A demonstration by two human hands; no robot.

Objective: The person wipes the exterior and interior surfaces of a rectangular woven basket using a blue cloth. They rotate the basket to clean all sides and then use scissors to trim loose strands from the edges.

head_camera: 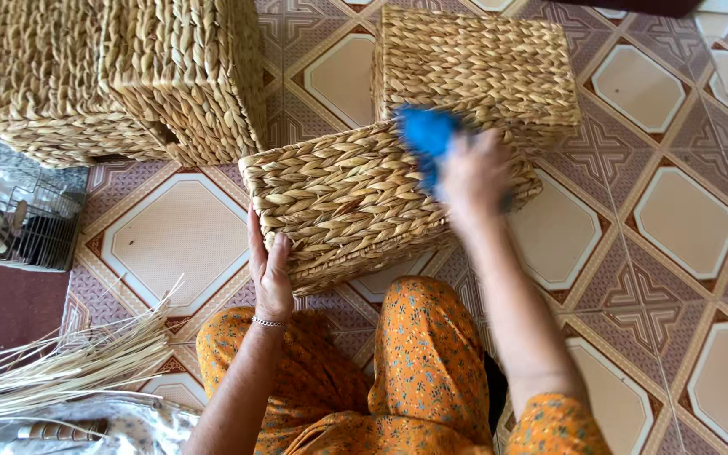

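The right hand (472, 175) is smeared by motion, so its fingers cannot be separated, and the blue object (425, 135) in it is too blurred to be identified. The stacked baskets (120, 76) and the straw bundle (61, 366) are cut off by the frame's edges.
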